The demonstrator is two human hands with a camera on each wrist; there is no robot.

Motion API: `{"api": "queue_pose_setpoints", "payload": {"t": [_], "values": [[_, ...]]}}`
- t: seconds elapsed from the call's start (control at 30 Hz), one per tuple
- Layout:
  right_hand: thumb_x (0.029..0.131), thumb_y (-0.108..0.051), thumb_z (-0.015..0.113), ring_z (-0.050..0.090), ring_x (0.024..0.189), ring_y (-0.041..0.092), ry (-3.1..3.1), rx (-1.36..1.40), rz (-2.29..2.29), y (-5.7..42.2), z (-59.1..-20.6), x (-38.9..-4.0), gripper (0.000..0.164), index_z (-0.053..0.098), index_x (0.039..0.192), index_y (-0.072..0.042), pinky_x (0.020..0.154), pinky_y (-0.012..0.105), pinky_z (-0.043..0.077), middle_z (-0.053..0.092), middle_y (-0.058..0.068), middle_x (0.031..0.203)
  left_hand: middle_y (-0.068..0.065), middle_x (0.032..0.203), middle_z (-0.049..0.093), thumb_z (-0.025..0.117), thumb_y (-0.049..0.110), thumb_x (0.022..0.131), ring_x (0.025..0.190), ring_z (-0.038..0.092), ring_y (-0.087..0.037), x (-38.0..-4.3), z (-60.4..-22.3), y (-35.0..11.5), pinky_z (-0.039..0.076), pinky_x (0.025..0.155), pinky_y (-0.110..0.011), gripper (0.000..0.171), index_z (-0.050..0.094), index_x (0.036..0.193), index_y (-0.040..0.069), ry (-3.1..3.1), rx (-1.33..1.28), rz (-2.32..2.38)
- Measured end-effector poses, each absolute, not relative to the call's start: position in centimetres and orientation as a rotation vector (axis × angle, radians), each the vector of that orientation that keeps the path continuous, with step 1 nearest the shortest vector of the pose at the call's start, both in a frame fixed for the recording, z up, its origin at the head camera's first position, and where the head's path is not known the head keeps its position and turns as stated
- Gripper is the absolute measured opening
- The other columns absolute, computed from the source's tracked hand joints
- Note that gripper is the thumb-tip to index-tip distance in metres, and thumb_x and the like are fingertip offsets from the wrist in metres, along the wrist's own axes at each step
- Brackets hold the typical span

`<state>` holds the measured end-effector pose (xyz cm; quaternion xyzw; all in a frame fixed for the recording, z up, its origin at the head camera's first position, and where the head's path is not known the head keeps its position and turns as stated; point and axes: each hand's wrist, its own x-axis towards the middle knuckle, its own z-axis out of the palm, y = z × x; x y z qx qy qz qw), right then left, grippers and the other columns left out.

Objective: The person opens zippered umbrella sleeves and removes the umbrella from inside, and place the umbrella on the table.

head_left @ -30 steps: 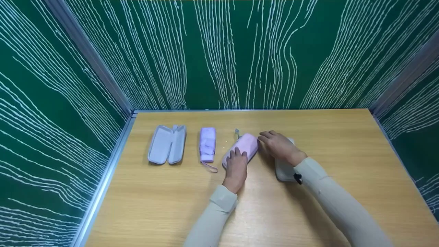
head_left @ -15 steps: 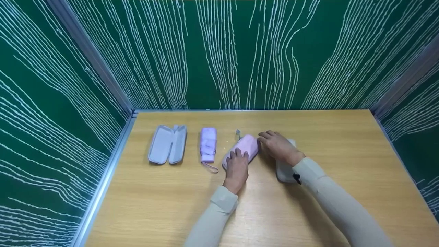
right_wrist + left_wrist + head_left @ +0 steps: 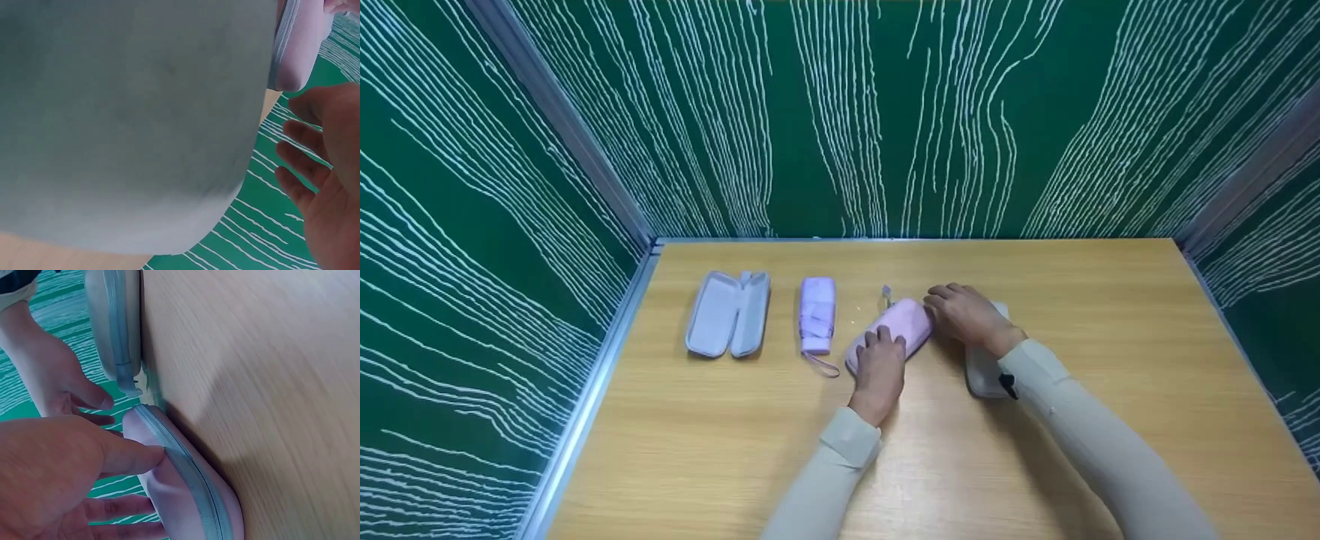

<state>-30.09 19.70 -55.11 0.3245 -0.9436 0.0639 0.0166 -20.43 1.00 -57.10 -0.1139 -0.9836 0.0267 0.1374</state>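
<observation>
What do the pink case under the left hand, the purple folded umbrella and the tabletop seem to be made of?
Pink case: perhaps synthetic leather, smooth and matte, slightly dented; its zip tape looks woven.
Purple umbrella: likely thin fabric, judging by its folds; finish unclear.
Tabletop: wood or wood-look laminate, slightly glossy, with visible grain.

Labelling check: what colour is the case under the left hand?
Pale pink; the case shows best in the head view.

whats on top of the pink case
The left hand holds the pink case from above. Bare pink surface shows past the hand; what lies directly under it is covered.
</observation>
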Motion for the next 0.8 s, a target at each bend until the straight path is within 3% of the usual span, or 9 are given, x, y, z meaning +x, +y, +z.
{"api": "queue_pose_setpoints", "payload": {"t": [0.3, 0.8], "values": [[0.101, -0.003, 0.066, 0.063, 0.132, 0.038, -2.981, 1.014, 0.123, 19.1, -55.3, -30.6, 0.040, 0.064, 0.142, -0.004, 0.110, 0.053, 0.051, 0.065, 0.019, 0.142, -0.011, 0.111, 0.067, 0.063, 0.014, 0.098, 0.097, 0.067, -0.025, -20.2, -57.0, 0.9, 0.057, 0.070, -0.036, 0.022, 0.080, 0.112, 0.018, -2.872, -0.351, 0.100], [0.098, 0.000, 0.069, 0.070, 0.121, 0.036, -3.010, 1.088, 0.163, 18.5, -54.4, -31.0, 0.040, 0.067, 0.138, -0.005, 0.102, 0.049, 0.057, 0.070, 0.018, 0.133, -0.009, 0.114, 0.068, 0.066, 0.010, 0.094, 0.102, 0.065, -0.026, -19.9, -57.1, 0.4, 0.058, 0.075, -0.040, 0.020, 0.080, 0.108, 0.017, -2.884, -0.400, 0.023]]}}
